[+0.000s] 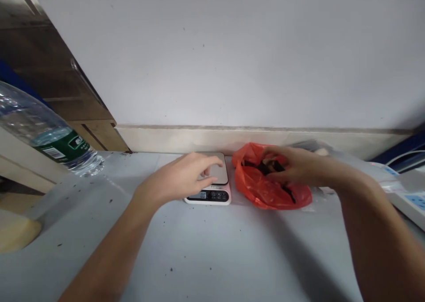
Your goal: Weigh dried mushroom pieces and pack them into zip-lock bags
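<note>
My left hand point(191, 173) hovers over a small white digital kitchen scale point(223, 171), palm down, with thumb and fingers apart and nothing between them. It covers the left part of the weighing plate. The scale's display point(202, 195) appears to read zero, beside a row of round buttons. To the right of the scale, a crumpled red plastic bag point(259, 191) lies with its mouth spread wide. Dark, dried-looking strips point(289, 193) sit inside it. My right hand point(287, 165) reaches into the bag, its fingers curled around some of these dark pieces; the fingertips are partly hidden.
At the left leans a clear water bottle point(63, 145) with a green label. A pale yellow rounded object point(20, 231) lies nearer. Clear plastic wrapping point(312, 148) is behind my right wrist. White boxes point(411, 195) stand at the right edge, and a white wall point(239, 63) rises behind.
</note>
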